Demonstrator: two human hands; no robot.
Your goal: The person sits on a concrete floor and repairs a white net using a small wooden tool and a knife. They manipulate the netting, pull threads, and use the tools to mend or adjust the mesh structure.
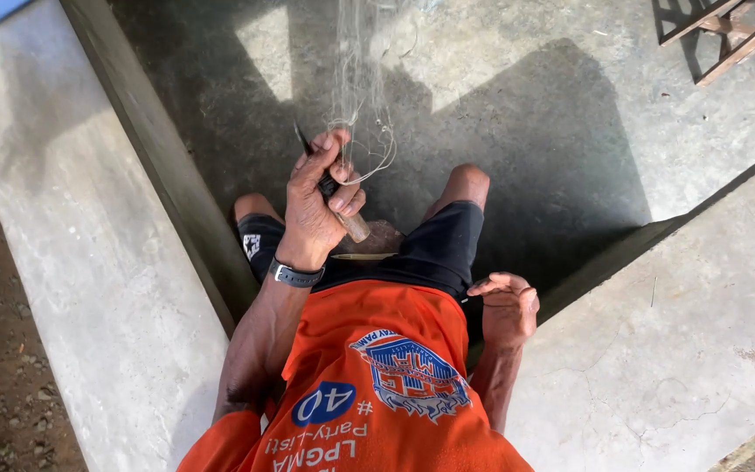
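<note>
Left hand (318, 205) clamped on wooden-handled knife (342, 210), blade against fishing net (362, 105) strands hanging ahead, above knees. Right hand (507, 306) empty, fingers loosely curled, resting near concrete ledge (675, 350). Cutting or trimming line, seemingly mid-step; next cut needs strands held taut.

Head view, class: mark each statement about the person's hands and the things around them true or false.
1. The left hand grips a wooden-handled tool. True.
2. The right hand holds the fine netting. False: it is empty, and the netting runs to the left hand.
3. A wristband sits on the left wrist. True.
4. The shorts are white. False: they are black.
</note>
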